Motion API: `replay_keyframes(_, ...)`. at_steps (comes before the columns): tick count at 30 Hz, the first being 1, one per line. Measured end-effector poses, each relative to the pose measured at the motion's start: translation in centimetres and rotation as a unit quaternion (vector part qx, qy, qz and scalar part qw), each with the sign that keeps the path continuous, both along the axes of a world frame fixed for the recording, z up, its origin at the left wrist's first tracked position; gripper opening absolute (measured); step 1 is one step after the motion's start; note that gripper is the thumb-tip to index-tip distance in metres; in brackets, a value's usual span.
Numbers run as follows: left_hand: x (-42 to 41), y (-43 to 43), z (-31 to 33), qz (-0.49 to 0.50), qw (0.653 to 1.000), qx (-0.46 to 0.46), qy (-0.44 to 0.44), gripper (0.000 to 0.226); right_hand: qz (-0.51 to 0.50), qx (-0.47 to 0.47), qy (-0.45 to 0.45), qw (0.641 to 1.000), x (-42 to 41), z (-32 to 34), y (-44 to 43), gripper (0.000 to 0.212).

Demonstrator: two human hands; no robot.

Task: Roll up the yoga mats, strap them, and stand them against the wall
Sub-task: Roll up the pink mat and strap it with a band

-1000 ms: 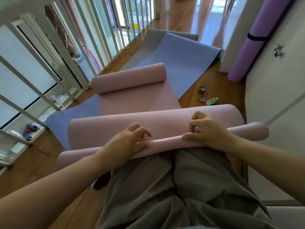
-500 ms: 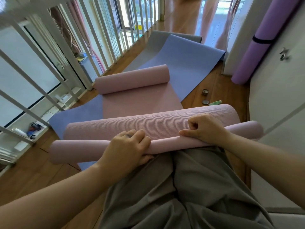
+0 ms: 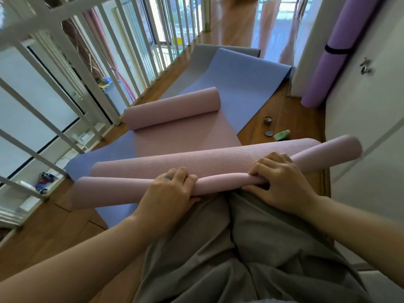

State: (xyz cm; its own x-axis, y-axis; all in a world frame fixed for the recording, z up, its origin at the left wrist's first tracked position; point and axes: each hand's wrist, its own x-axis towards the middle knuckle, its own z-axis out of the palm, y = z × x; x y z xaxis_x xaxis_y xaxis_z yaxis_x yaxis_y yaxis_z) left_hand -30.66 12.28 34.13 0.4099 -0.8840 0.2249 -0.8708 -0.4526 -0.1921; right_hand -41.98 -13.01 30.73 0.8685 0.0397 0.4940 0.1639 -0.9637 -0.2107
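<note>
The person's loose grey fabric trousers (image 3: 251, 248) are filling the lower middle of the view, with both bare forearms reaching forward over them. The left hand (image 3: 170, 193) is gripping a thin, tightly wound pink foam yoga mat roll (image 3: 113, 190), fingers curled over its top and thumb tucked beneath. The right hand (image 3: 282, 184) is gripping the same roll further along, fingers bent over it. The roll is lying crosswise just above the lap, its right end tilting upward toward the white wall (image 3: 360, 132).

Just beyond the roll, the unrolled ribbed stretch (image 3: 196, 162) of the pink mat is running away across the wooden floor (image 3: 43, 226). Its far end is curling into a second, fatter roll (image 3: 172, 108). The pink mat is lying on a flat blue-violet mat (image 3: 236, 84), which is overlapping a flat grey mat (image 3: 203, 55) at the far end.

Beside the blue-violet mat's right edge, two small round tins (image 3: 267, 120) and a small green bottle (image 3: 282, 134) are sitting on the bare floor. A white railing of vertical bars (image 3: 102, 106) is running along the floor's left edge. At the far right, a rolled purple mat (image 3: 317, 84) bound by a black strap (image 3: 336, 51) is leaning upright against the wall.
</note>
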Motion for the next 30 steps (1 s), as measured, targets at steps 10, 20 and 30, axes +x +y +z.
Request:
replay_keyframes(10, 4.9, -1.1, 7.4, 0.025, 0.985, -0.061, 0.16, 0.046, 0.042, -0.118, -0.005, 0.992, 5.1, 7.6, -2.1, 0.05)
replay_keyframes(20, -1.7, 2.6, 3.8, -0.027, 0.993, -0.008, 0.113, 0.037, 0.147, -0.106, 0.048, 0.982, -0.5, 5.0, 0.3, 0.046)
replay_keyframes(30, -2.6, 3.2, 1.8, -0.021, 0.97, -0.073, 0.232, 0.038, 0.133, -0.005, 0.059, 0.989, -2.1, 2.1, 0.5, 0.038)
